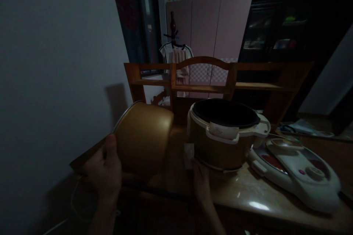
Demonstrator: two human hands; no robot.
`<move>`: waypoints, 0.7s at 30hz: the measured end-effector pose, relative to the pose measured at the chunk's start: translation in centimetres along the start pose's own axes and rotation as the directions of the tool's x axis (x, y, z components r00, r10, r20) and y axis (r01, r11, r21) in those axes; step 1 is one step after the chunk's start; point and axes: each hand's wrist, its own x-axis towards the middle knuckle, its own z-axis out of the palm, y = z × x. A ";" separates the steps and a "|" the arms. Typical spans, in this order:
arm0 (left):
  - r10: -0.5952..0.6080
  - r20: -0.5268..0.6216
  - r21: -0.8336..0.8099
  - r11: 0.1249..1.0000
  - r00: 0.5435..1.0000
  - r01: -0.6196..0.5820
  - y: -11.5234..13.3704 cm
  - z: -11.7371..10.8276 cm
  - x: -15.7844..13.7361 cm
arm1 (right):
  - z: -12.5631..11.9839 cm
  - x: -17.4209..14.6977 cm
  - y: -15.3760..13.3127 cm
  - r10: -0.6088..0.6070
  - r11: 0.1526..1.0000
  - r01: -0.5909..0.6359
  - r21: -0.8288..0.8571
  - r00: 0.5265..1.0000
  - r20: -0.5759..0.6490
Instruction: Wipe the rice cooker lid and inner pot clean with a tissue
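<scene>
your left hand (pixel 104 170) clamps the tilted gold pot (pixel 145 139), left of the cooker (pixel 220 150); your right hand (pixel 202 180), nearer it, holds a white cloth (pixel 189 156).

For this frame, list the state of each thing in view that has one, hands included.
Gold pot: tilted, mouth turned toward the wall.
Left hand: gripping the pot's rim.
Right hand: low beside the cooker, at a pale piece; grip unclear.
Cooker: upright, uncovered.
Lid: off the cooker, lying on the table, knob side up.
Wardrobe doors: closed.
Clothes: hanging.
</scene>
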 end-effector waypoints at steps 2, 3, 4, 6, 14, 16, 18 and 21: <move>-0.001 -0.050 -0.011 1.000 0.999 0.001 -0.1 0.5 -1.1 | 0.0 0.0 0.1 -0.022 1.000 0.022 -0.004 1.000 0.003; 0.016 -0.068 0.000 1.000 0.998 -0.016 -0.2 0.8 -1.6 | 0.0 0.0 0.1 -0.028 1.000 0.028 -0.005 1.000 0.005; 0.031 -0.086 0.014 0.999 0.996 -0.030 -0.4 1.1 -2.2 | -0.1 0.0 0.1 -0.031 1.000 0.031 -0.005 1.000 0.006; 0.035 -0.114 0.032 0.999 0.993 -0.032 -1.1 1.8 -3.0 | -0.1 0.0 0.1 -0.024 1.000 0.024 0.000 1.000 -0.001; 0.049 -0.146 0.042 0.998 0.988 -0.043 -5.9 2.9 -3.5 | -0.1 0.0 -1.0 -0.023 1.000 0.024 0.020 1.000 -0.006; 0.094 -0.126 0.051 0.995 0.988 -0.088 -6.8 2.8 -3.2 | -0.1 -0.1 -1.2 -0.045 0.999 0.046 0.029 0.999 -0.019; 0.111 -0.103 0.050 0.993 0.988 -0.106 -7.4 2.7 -2.9 | -0.1 -0.2 -1.4 -0.060 0.998 0.061 0.032 0.998 -0.023; 0.112 -0.072 0.056 0.993 0.991 -0.108 -7.8 2.7 -2.5 | 0.0 -0.2 -1.6 -0.059 0.997 0.058 0.041 0.998 0.014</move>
